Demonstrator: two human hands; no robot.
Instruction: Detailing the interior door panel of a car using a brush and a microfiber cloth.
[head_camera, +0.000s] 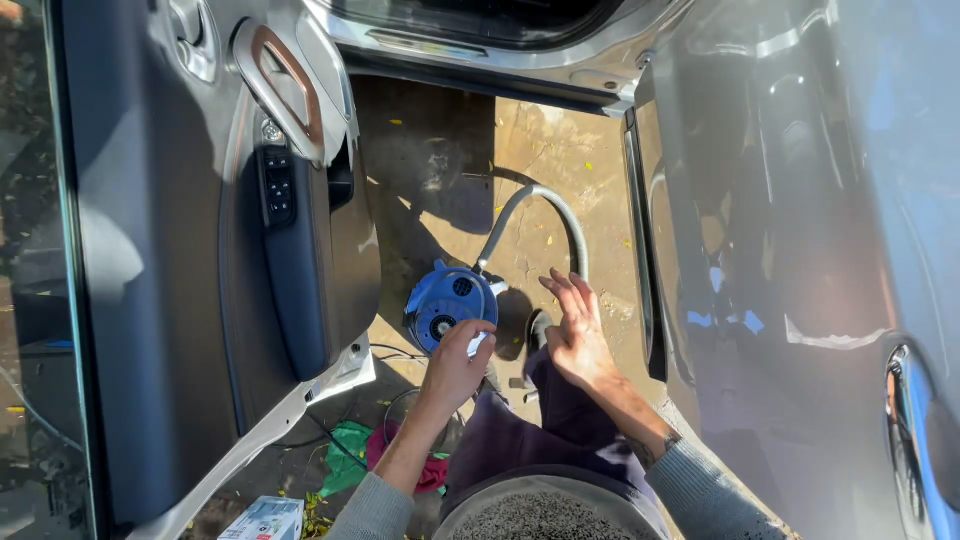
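Left hand (455, 362) grips the blue canister vacuum (447, 305), likely rigid and moderately heavy; right hand (577, 330) spread empty beside its flexible grey hose (540, 205).

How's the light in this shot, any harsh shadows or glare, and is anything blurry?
Head view: hard sunlight, deep shadows across the ground beside the blue vacuum cleaner; bright reflections on the silver car body; the open car door partly shaded; right hand slightly motion-blurred, left hand sharper; wide-angle bending at the edges.
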